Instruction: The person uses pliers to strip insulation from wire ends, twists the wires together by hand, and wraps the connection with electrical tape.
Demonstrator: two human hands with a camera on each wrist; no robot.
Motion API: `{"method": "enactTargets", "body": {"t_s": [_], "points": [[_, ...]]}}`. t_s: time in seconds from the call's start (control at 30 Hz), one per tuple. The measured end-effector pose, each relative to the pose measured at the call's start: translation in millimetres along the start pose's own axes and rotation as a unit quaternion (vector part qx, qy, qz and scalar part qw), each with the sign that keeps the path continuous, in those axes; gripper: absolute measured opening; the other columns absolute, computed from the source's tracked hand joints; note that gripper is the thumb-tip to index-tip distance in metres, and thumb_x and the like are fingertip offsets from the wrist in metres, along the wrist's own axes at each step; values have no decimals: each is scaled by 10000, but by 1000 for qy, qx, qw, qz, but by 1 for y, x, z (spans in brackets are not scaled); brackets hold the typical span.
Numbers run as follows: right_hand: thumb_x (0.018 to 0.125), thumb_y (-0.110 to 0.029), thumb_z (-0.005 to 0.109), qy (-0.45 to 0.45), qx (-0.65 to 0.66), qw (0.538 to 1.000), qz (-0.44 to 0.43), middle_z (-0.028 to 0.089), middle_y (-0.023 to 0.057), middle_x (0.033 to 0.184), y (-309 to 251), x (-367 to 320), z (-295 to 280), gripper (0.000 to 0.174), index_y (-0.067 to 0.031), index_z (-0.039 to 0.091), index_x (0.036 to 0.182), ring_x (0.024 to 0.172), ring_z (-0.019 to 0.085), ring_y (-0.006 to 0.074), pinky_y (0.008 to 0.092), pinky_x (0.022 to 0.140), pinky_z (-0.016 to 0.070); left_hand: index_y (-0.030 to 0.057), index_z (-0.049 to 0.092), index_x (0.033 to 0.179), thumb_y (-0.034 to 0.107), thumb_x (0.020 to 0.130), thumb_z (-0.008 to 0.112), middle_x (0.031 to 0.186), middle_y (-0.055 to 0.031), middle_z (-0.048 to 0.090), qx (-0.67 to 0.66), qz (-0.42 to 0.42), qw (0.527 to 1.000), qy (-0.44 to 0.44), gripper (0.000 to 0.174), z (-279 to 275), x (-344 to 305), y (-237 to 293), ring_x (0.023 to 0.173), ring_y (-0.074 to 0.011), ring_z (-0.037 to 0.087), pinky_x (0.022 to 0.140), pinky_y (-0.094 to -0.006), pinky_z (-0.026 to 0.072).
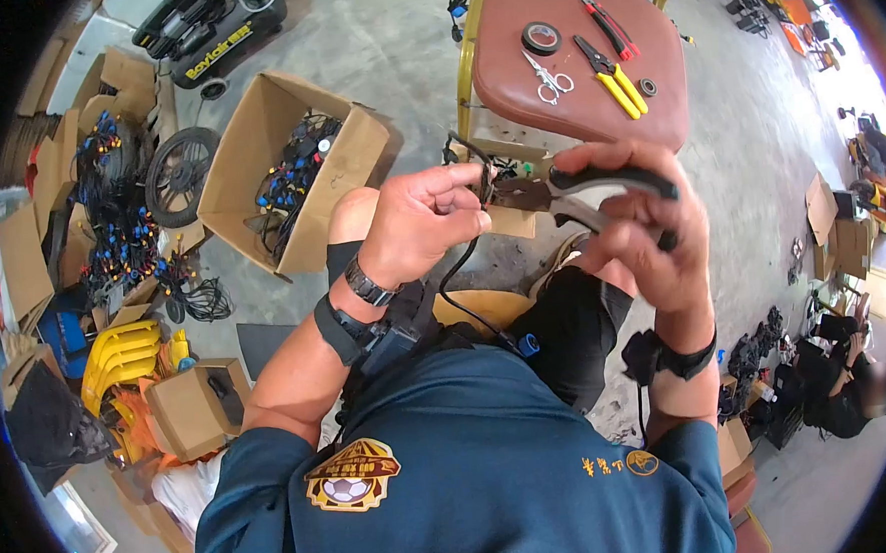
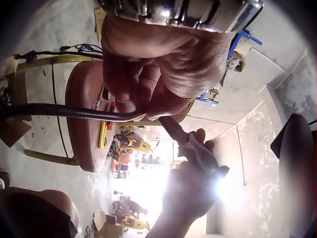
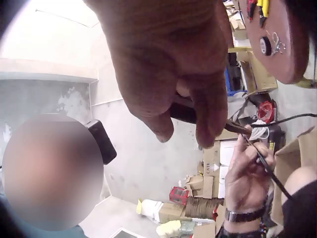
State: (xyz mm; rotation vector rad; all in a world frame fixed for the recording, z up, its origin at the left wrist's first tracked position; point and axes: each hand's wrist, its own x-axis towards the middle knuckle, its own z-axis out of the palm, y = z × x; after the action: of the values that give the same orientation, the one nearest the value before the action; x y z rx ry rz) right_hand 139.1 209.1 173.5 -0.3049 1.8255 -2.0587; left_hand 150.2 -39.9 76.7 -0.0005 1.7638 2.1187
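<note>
Left hand: In the centre of the head view my left hand (image 1: pixel 425 222) has its fingers curled tight round the black cable (image 1: pixel 460 276). It pinches the cable near the end, and the grip has no slack in it.
Right hand: Just right of centre my right hand (image 1: pixel 652 241) wraps the black handles of the pliers (image 1: pixel 579 191). The handles are partly squeezed and not fully together.
Cable: It runs from the pinch down the middle of the frame toward my lap. Its upper end meets the plier nose between the two hands.
Jaw contact: The wrist views are too close and too glary here. I cannot tell whether the jaws sit on the insulation or just beside it.
Risk, biting too deep: If I squeeze hard with the cable seated far back, I judge the pliers could nick or sever the conductors, not only the sheath.
Risk, pinched fingers: My left fingertips lie right beside the plier nose, so a slip of either grip could bring the metal onto skin.
Risk, cable pulling free: The pinch is short and close to the end, so a sharp pull could drag the cable out.
Risk, snag: The hanging slack lies against my leg and could catch mid-pull.
Spare tools: The scissors (image 1: pixel 549 79) and tape roll (image 1: pixel 541 38) lie on the brown seat (image 1: pixel 514 93) at top centre, well apart from my hands.
</note>
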Motion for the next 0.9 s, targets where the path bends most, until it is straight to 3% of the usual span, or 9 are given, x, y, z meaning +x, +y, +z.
{"method": "enactTargets", "body": {"t_s": [0.1,0.17,0.2,0.3,0.33,0.47,0.9], "points": [[874,-353,726,22,-26,994,-102,680,106,1011,12,17,-7,532,31,512,1174,787,636,129,266,683,532,-39,581,1269,-71,799,720,876,-15,664,23,4,1000,-18,491,6,-4,4,778,-67,627,692,-209,510],[871,-397,721,13,-28,987,-155,682,109,989,15,27,-12,525,23,545,1132,749,634,134,273,656,526,-43,584,1261,-74,794,722,863,-18,668,23,7,999,-30,487,9,-7,0,755,-62,623,669,-206,506],[884,-503,657,43,-70,981,-174,693,99,901,14,34,-10,549,10,580,1063,715,627,132,272,635,512,-45,586,1256,-75,792,724,856,-20,670,23,9,999,-35,486,11,-9,-2,744,-60,621,657,-205,504],[875,-735,470,68,-95,990,-78,692,137,883,15,51,-18,760,-21,554,1121,622,598,101,217,469,380,-44,600,1238,-83,784,723,826,-23,673,8,46,997,-63,471,17,-13,6,699,-51,606,611,-200,489],[900,-631,532,81,-37,995,-52,694,80,777,15,56,-19,608,-35,600,998,667,626,107,235,528,456,-43,605,1232,-86,781,724,822,-26,675,11,50,997,-65,469,18,-13,6,688,-50,603,599,-199,484],[893,-710,476,71,76,995,1,692,96,728,49,76,-29,629,-97,612,924,579,624,110,220,448,400,-38,617,1219,-83,780,726,823,-33,683,21,47,997,-64,454,19,-15,7,677,-49,598,587,-198,473],[880,-723,488,131,190,970,70,654,100,662,108,81,-29,633,-99,591,910,527,570,138,241,470,394,-48,587,1258,-27,821,712,878,-84,700,-42,-12,995,-93,455,19,-18,-2,742,-105,642,638,-230,502]]}}
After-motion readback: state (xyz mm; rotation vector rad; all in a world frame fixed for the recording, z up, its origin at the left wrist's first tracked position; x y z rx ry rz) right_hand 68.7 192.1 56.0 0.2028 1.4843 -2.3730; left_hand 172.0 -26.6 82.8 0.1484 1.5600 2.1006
